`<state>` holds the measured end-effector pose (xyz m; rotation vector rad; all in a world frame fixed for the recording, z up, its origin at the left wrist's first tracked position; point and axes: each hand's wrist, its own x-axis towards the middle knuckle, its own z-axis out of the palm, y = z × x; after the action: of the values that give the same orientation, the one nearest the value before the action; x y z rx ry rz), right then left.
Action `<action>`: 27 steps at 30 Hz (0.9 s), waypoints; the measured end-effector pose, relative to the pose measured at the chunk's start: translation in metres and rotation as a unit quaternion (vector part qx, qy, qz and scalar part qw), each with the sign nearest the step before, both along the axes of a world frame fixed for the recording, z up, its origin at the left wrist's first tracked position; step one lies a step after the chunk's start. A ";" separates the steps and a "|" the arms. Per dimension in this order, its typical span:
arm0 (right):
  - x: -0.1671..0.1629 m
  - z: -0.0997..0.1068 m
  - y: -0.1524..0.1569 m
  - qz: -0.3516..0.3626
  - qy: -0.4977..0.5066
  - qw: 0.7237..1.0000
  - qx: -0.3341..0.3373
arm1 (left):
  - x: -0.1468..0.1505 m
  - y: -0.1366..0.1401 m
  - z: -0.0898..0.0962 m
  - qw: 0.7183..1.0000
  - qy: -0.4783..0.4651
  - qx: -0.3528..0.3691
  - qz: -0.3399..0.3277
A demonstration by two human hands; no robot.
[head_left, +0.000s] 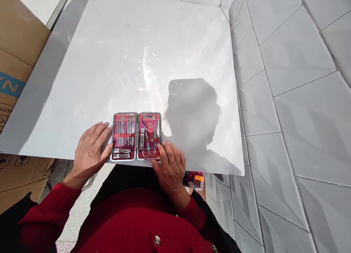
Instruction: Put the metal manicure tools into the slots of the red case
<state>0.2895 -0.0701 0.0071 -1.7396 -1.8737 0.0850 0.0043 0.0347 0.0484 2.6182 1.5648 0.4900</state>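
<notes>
An opened manicure case (136, 137) with a silver rim and red lining lies flat near the front edge of the white table. Its left half holds several slim metal tools (124, 132) under a red strap, above two nail clippers (121, 153). Scissors (148, 150), a larger nail clipper (142, 137) and a pair of nippers (150, 126) sit in the right half. My left hand (91, 148) rests beside the case, fingers stretched out, thumb touching its left edge. My right hand (171, 165) grips the lower right corner between thumb and fingers.
The white table (109, 55) is bordered by a grey tiled wall (274, 99) on the right. Cardboard boxes (19, 44) stand at the left. Below the front edge, a container of colourful items (196, 178) partly shows. A head's shadow falls on the tabletop.
</notes>
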 end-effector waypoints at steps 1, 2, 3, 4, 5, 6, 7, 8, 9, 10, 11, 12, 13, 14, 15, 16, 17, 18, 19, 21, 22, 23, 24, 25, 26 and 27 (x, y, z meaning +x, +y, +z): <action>0.000 -0.001 0.000 0.004 0.008 1.000 -0.008 | 0.000 0.000 0.000 1.000 0.002 0.002 0.000; -0.001 -0.001 0.000 0.006 0.013 1.000 -0.012 | -0.001 0.000 0.000 1.000 0.004 0.002 -0.001; -0.001 -0.001 0.000 0.005 0.013 1.000 -0.010 | -0.001 0.000 0.000 1.000 0.006 0.002 -0.002; -0.002 -0.001 0.001 0.002 0.009 1.000 -0.004 | -0.001 0.000 0.000 1.000 0.007 0.004 -0.003; -0.002 -0.001 0.001 -0.002 0.002 1.000 0.005 | -0.001 0.000 0.000 1.000 0.008 0.007 -0.005; -0.003 0.000 0.001 -0.003 -0.005 1.000 0.012 | -0.001 0.000 0.000 1.000 0.007 0.011 -0.007; -0.003 0.000 0.002 -0.003 -0.010 1.000 0.019 | -0.001 0.000 -0.001 1.000 0.006 0.016 -0.009; -0.003 0.001 0.003 -0.002 -0.015 1.000 0.024 | -0.002 0.000 -0.001 1.000 0.006 0.020 -0.010; -0.004 0.002 0.003 -0.001 -0.017 0.999 0.029 | -0.002 0.000 -0.001 1.000 0.005 0.023 -0.011; -0.004 0.002 0.004 -0.001 -0.020 0.999 0.035 | -0.002 0.000 -0.002 1.000 0.005 0.025 -0.011; -0.004 0.003 0.004 -0.003 -0.024 0.999 0.044 | -0.002 0.000 -0.003 1.000 0.006 0.027 -0.013; -0.004 0.003 0.005 -0.006 -0.029 0.998 0.053 | -0.002 0.001 -0.003 0.999 0.006 0.031 -0.016; -0.005 0.003 0.006 -0.007 -0.035 0.997 0.063 | -0.002 0.001 -0.004 0.999 0.005 0.036 -0.018; -0.005 0.003 0.006 -0.007 -0.040 0.997 0.072 | -0.002 0.001 -0.005 0.999 0.002 0.042 -0.021; -0.005 0.003 0.007 -0.007 -0.044 0.996 0.079 | -0.002 0.001 -0.005 0.999 -0.002 0.047 -0.023; -0.005 0.002 0.007 -0.007 -0.048 0.995 0.085 | -0.001 0.001 -0.006 0.998 -0.007 0.053 -0.024; -0.004 0.001 0.007 -0.008 -0.052 0.995 0.090 | -0.001 0.000 -0.006 0.998 -0.011 0.056 -0.025; -0.005 0.000 0.007 -0.009 -0.055 0.994 0.093 | 0.000 0.000 -0.007 0.998 -0.016 0.061 -0.026; -0.005 -0.001 0.007 -0.011 -0.058 0.994 0.094 | 0.001 -0.001 -0.007 0.997 -0.020 0.063 -0.026; -0.005 -0.001 0.006 -0.014 -0.061 0.994 0.090 | 0.002 -0.001 -0.008 0.997 -0.032 0.064 -0.027; -0.006 -0.001 0.006 -0.015 -0.061 0.994 0.087 | 0.003 -0.002 -0.008 0.997 -0.038 0.065 -0.028; -0.006 -0.001 0.005 -0.017 -0.059 0.995 0.083 | 0.002 -0.002 -0.008 0.997 -0.043 0.065 -0.029; -0.007 0.000 0.005 -0.020 -0.056 0.995 0.081 | 0.002 -0.002 -0.009 0.996 -0.047 0.067 -0.031; -0.007 0.001 0.005 -0.023 -0.053 0.995 0.079 | 0.001 -0.003 -0.010 0.996 -0.052 0.067 -0.036; -0.008 0.002 0.004 -0.024 -0.047 0.995 0.079 | 0.000 -0.003 -0.010 0.995 -0.058 0.066 -0.044; -0.008 0.003 0.004 -0.023 -0.040 0.996 0.080 | -0.002 -0.004 -0.011 0.995 -0.063 0.062 -0.054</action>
<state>0.2817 -0.0662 0.0103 -1.6969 -1.8416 -0.1493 0.0028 0.0307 0.0372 2.6838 1.3894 0.7514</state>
